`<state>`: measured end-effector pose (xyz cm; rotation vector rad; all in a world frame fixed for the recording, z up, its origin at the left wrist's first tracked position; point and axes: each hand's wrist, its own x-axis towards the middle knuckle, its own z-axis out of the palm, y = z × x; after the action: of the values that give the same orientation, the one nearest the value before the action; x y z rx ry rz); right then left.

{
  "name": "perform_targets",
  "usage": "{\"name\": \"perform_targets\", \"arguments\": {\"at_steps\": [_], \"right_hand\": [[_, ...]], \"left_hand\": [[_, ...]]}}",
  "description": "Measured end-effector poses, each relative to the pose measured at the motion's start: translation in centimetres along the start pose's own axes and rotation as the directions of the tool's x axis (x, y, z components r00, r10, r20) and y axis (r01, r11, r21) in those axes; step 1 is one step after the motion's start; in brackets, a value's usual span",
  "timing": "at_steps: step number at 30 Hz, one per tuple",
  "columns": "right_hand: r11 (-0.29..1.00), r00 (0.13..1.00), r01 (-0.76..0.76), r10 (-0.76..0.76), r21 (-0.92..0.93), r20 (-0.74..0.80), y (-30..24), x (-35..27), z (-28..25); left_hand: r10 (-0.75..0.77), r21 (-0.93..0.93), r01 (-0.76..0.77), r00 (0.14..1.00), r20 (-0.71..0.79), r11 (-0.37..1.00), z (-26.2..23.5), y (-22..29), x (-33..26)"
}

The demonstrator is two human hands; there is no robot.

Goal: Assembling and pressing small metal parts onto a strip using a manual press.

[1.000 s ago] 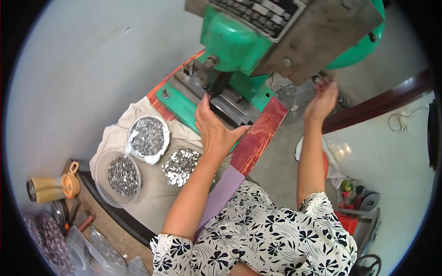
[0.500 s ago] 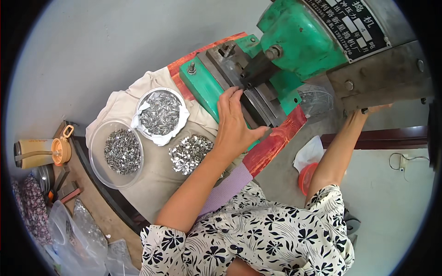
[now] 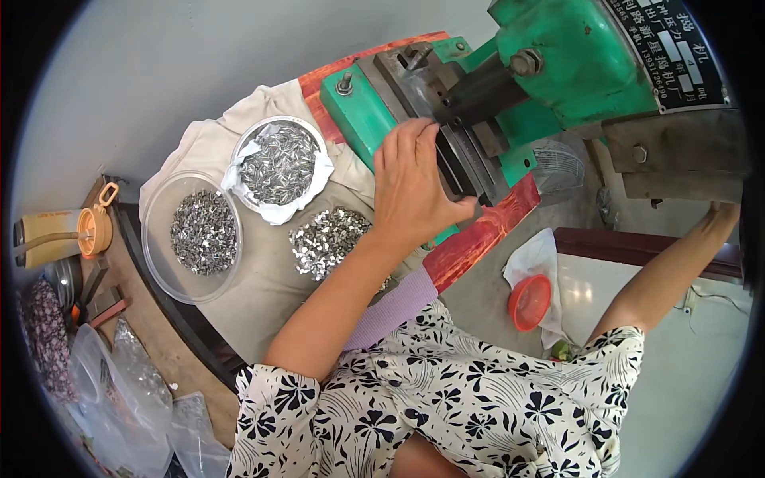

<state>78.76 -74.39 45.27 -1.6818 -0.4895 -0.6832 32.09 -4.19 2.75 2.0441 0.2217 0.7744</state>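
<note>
My left hand (image 3: 414,179) rests on the steel die (image 3: 458,159) of a green press (image 3: 570,60). Its fingers curl at the die's edge beside the dark ram (image 3: 482,97), while the thumb stretches apart toward the die's near end. No workpiece shows in it. Out to the far right my right arm reaches up. The right hand (image 3: 727,210) is mostly hidden behind the press's steel block (image 3: 673,163), so its fingers do not show. Left of the left forearm, a heap of small shiny metal pieces (image 3: 331,243) lies on a beige cloth (image 3: 267,315).
A cloth-lined bowl (image 3: 279,169) of slender metal pieces and a clear plastic tub (image 3: 191,237) of small dark metal parts stand on the left. Beyond are an orange-lidded bottle (image 3: 60,233) and plastic bags (image 3: 119,382). A red basin (image 3: 530,303) is low on the right.
My right arm has swung outward to the right. My left hand stays at the die, and the view has shifted slightly, showing more of the red basin.
</note>
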Motion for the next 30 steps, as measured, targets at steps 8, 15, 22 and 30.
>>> {"name": "perform_targets", "arguments": {"at_steps": [8, 15, 22, 30], "right_hand": [[0.998, 0.999, -0.006, 0.008, 0.057, -0.034, 1.7, 6.0, -11.3], [0.997, 0.998, 0.055, -0.053, 0.058, -0.022, -3.8, 9.9, -8.3], [0.989, 0.992, 0.120, -0.116, 0.090, -0.046, -5.5, 11.5, -7.0], [0.985, 0.989, 0.147, -0.147, 0.092, -0.004, -3.1, 11.5, -1.7]], "left_hand": [[0.061, 0.056, -0.057, 0.995, -0.078, 0.997, -0.3, -2.7, 1.7], [0.012, 0.011, -0.011, 0.996, -0.085, 1.000, -1.3, -2.9, 2.5], [0.030, 0.045, -0.026, 0.995, -0.094, 0.999, -2.4, -1.3, 1.8], [-0.003, 0.026, 0.006, 0.993, -0.116, 1.000, -1.5, -4.5, 1.8]]}}
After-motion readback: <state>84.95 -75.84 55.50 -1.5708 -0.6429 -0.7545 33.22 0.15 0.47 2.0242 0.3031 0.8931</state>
